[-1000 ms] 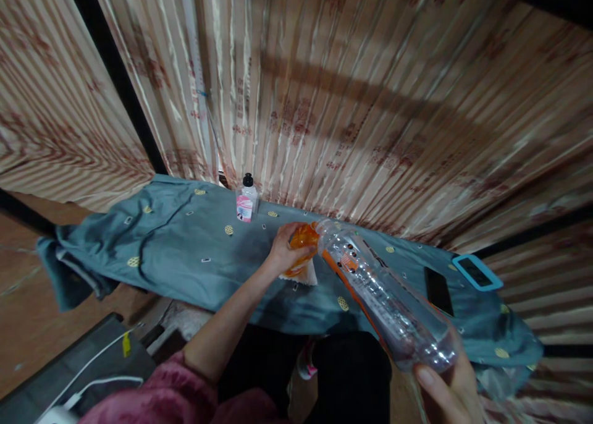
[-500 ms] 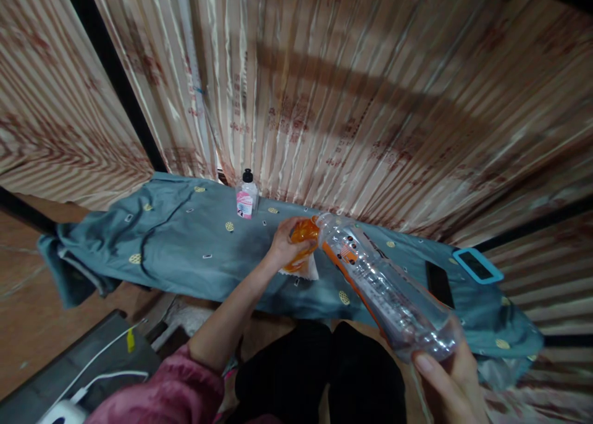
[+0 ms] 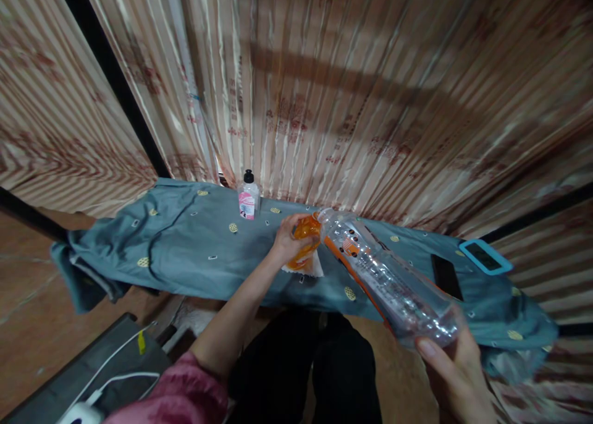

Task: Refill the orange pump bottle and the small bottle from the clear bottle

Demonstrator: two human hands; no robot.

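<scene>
My right hand (image 3: 456, 374) grips the base of a large clear plastic bottle (image 3: 386, 279) with an orange label, tilted so that its mouth points down and away. The mouth meets a small orange container (image 3: 306, 235) that my left hand (image 3: 287, 241) holds upright over a white cloth or paper (image 3: 312, 266). Both rest on a narrow bench covered with a teal patterned cloth (image 3: 185, 251). Whether liquid flows is not visible.
A small pink-labelled bottle with a black cap (image 3: 248, 195) stands at the back of the bench. A black phone (image 3: 445, 275) and a blue-cased phone (image 3: 485, 256) lie at the right. Striped curtains (image 3: 352, 90) hang behind. A white cable (image 3: 109, 374) lies lower left.
The view has shifted slightly; both hands keep their hold, the bottle still tilted against the orange container.
</scene>
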